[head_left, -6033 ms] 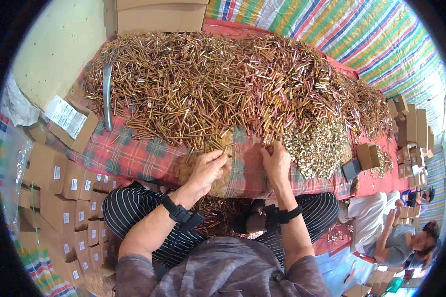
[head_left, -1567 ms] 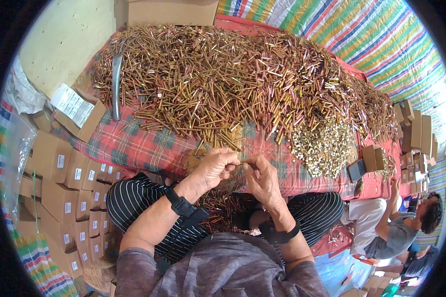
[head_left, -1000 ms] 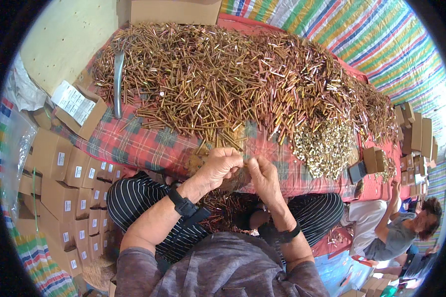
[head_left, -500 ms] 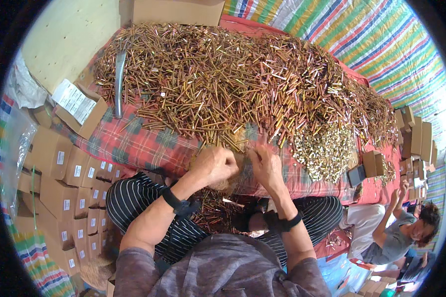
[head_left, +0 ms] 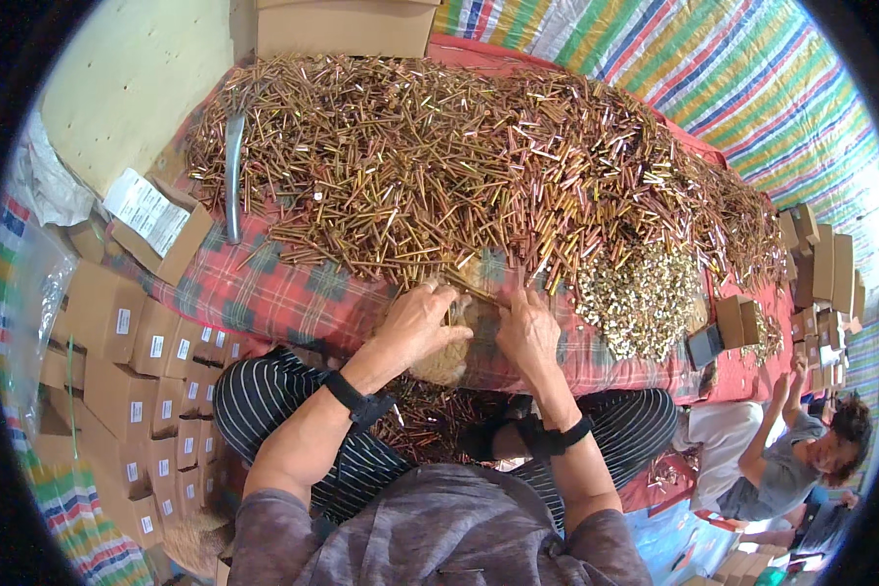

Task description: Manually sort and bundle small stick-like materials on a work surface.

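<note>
A large heap of thin copper-and-gold metal rods covers the plaid cloth in front of me. My left hand lies at the heap's near edge, its thumb stretched out to the right and apart from the fingers, over a worn tan patch. To its right, my right hand has its fingers pinched together at the end of a metal rod that slants up to the left. Beside the right hand spreads a pile of small shiny pale-gold pieces, too small to name.
A curved grey metal bar rests at the heap's left. An open carton with a label sheet sits beyond it, above stacked cardboard boxes. More rods lie below, between my legs. Another person sits at the right.
My left hand has gone from closed fingers to an opened thumb and fingers at the heap's edge. My right hand has shifted slightly, and a slanting rod now shows at its fingertips.
</note>
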Tool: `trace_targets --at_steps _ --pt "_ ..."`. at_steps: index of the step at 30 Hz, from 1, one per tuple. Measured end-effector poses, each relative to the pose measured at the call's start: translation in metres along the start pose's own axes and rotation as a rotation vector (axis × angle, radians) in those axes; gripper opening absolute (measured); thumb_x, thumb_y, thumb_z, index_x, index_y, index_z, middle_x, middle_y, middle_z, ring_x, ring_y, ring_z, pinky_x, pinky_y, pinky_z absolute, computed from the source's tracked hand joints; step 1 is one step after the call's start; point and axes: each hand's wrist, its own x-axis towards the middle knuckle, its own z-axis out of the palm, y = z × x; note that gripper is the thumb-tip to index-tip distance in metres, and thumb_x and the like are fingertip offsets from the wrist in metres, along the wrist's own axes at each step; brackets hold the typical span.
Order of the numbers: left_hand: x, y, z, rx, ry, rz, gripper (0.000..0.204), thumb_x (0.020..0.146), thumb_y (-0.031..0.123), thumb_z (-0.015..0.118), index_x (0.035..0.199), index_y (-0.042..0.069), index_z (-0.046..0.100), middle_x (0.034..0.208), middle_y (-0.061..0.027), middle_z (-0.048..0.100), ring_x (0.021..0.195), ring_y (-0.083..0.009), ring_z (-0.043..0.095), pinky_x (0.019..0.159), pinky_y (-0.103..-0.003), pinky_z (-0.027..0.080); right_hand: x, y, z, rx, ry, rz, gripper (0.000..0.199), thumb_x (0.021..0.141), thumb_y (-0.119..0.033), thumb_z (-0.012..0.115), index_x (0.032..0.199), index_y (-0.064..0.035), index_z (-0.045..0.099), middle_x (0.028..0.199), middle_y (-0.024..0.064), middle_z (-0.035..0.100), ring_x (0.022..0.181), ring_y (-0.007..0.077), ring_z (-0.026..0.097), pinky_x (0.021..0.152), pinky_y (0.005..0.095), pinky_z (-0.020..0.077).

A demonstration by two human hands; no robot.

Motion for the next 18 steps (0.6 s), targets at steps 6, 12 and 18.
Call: trace_targets --at_steps 6,12,18 --pt "-0.003 -0.011 0.000 0.033 -0.117 0.202 0.019 0.076 0.018 0.066 0.086 0.002 0.060 0.085 -0.0151 0.054 0.081 -0.0334 0.057 0.070 -0.042 0.047 -0.009 0.007 -0.015 0.047 -0.013 0.111 0.016 0.075 -0.012 0.062 0.083 -0.0017 0.053 0.082 0.0176 0.058 0.074 0.0363 0.060 0.064 0.0440 0.0480" --pt "0.001 -0.011 0.009 0.083 -0.065 0.119 0.013 0.076 0.013 0.064 0.082 0.001 0.060 0.080 -0.0149 0.054 0.079 -0.0323 0.057 0.069 -0.042 0.047 0.024 0.028 -0.004 0.143 0.144 0.241 0.024 0.076 -0.019 0.066 0.087 -0.0017 0.055 0.080 0.0209 0.062 0.071 0.0388 0.061 0.062 0.0447 0.0485" --pt "-0.002 -0.018 0.005 0.009 -0.045 0.092 0.014 0.074 0.010 0.062 0.083 0.000 0.061 0.079 -0.0150 0.057 0.077 -0.0345 0.058 0.069 -0.041 0.048 0.034 0.030 0.007 0.099 0.178 0.342 0.024 0.074 -0.011 0.064 0.091 0.0011 0.053 0.083 0.0215 0.060 0.074 0.0377 0.060 0.064 0.0429 0.0486"
